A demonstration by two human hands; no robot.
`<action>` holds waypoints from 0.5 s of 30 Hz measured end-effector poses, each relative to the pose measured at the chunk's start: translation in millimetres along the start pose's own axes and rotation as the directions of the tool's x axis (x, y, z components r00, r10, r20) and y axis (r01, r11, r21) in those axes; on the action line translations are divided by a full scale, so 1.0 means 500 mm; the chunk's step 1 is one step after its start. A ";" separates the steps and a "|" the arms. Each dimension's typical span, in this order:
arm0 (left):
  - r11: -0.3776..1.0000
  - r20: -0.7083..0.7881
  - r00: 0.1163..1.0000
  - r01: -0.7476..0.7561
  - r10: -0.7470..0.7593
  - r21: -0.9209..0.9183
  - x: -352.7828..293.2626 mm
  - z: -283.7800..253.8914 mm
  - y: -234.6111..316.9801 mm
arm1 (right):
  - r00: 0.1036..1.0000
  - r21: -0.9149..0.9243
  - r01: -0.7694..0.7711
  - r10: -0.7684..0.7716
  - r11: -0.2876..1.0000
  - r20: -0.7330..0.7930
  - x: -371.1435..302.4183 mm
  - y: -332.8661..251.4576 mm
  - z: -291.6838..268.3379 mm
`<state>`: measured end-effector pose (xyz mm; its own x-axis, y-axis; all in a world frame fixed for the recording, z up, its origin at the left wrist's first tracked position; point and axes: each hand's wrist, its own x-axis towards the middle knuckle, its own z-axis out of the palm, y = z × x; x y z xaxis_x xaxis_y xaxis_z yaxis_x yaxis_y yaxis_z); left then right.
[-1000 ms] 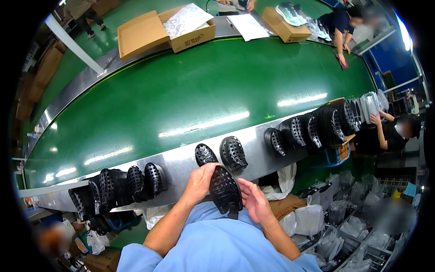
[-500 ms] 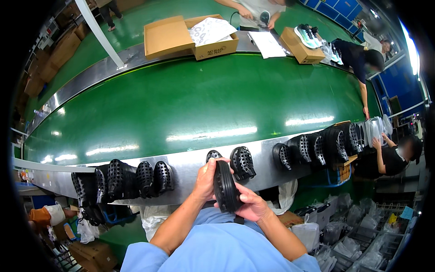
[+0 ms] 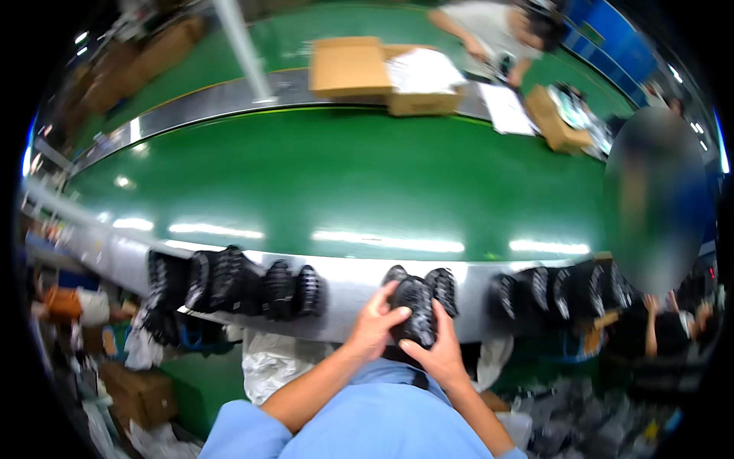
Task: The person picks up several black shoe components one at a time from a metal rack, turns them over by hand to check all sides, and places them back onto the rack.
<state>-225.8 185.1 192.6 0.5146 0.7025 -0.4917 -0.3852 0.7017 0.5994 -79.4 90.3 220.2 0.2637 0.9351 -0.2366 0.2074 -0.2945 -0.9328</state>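
Note:
Between my two hands is a black shoe [image 3: 414,306] with a perforated-looking upper, its upper side now facing me. My left hand [image 3: 373,327] grips its left side, the thumb lying across the upper. On the other side, my right hand [image 3: 442,353] holds it with the thumb near its lower end. Just beyond, two similar black shoes stand on the metal ledge [image 3: 348,321]: one [image 3: 395,273] partly hidden by the held shoe, the other [image 3: 443,289] to its right. Motion blur softens the details.
More black shoes line the ledge at left [image 3: 229,279] and right [image 3: 562,292]. Past the ledge runs a wide green surface [image 3: 329,176]. Across it are an open carton [image 3: 424,103], white sheets [image 3: 506,109] and a box with shoes [image 3: 556,122]. A person [image 3: 489,34] works there.
The shoe in my hands has turned from showing its ridged sole side to showing its upper. Both hands have shifted slightly right, and the whole view has swung left.

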 end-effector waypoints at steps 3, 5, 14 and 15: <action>1.000 0.114 0.993 -0.013 0.013 0.001 -0.021 -0.027 0.045 | 0.977 0.425 -0.138 0.053 0.895 0.205 0.004 -0.041 -0.020; 0.999 0.251 0.968 0.005 -0.016 0.048 -0.052 -0.045 0.080 | 0.975 0.354 -0.137 0.061 0.925 0.215 0.023 -0.067 -0.020; 0.849 -0.165 0.923 -0.237 0.349 0.472 -0.235 -0.089 0.138 | 0.872 0.539 -0.448 0.215 0.713 0.441 0.119 -0.158 0.125; 0.836 -0.229 0.893 -0.235 0.387 0.496 -0.262 -0.104 0.135 | 0.855 0.584 -0.466 0.168 0.665 0.491 0.136 -0.172 0.136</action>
<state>-358.9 146.5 264.6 0.1357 0.9262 -0.3518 -0.0632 0.3624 0.9299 -143.3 192.6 265.7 -0.2019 0.8464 -0.4927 -0.5352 -0.5167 -0.6683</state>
